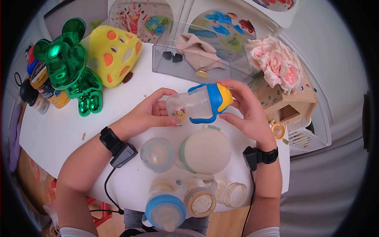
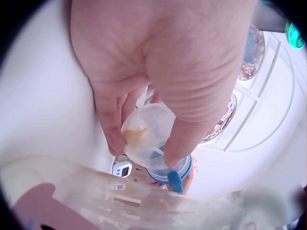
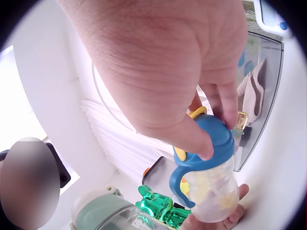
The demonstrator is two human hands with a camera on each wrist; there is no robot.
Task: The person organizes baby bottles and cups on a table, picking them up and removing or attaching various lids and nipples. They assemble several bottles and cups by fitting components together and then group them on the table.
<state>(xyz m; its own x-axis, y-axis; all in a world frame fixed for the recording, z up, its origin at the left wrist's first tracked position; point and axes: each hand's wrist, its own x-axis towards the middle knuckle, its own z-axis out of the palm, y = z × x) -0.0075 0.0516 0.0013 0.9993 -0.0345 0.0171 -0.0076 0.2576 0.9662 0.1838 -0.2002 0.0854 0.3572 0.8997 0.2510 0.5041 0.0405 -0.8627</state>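
Note:
A sippy cup (image 1: 191, 105) with a clear body, blue two-handled collar and yellow top lies tilted sideways between both hands above the white table. My left hand (image 1: 152, 110) holds the base end, thumb and fingers on either side of the clear body (image 2: 144, 136). At the other end, my right hand (image 1: 248, 114) grips the blue and yellow lid (image 3: 213, 136). Just below the cup stand a wide container with a cream round lid (image 1: 208, 151) and a translucent round piece (image 1: 157, 155). Nearer the body are a blue-collared baby bottle (image 1: 165, 211) and two open-mouthed clear bottles (image 1: 201, 202).
Back left on the table (image 1: 51, 136) stand a shiny green bear figure (image 1: 69, 65) and a yellow cheese plush (image 1: 112, 55). Behind the cup, a clear box (image 1: 166, 71) contains a pinkish cloth (image 1: 197, 51). Pink roses (image 1: 276, 65) and a small wooden house (image 1: 292, 104) are at right.

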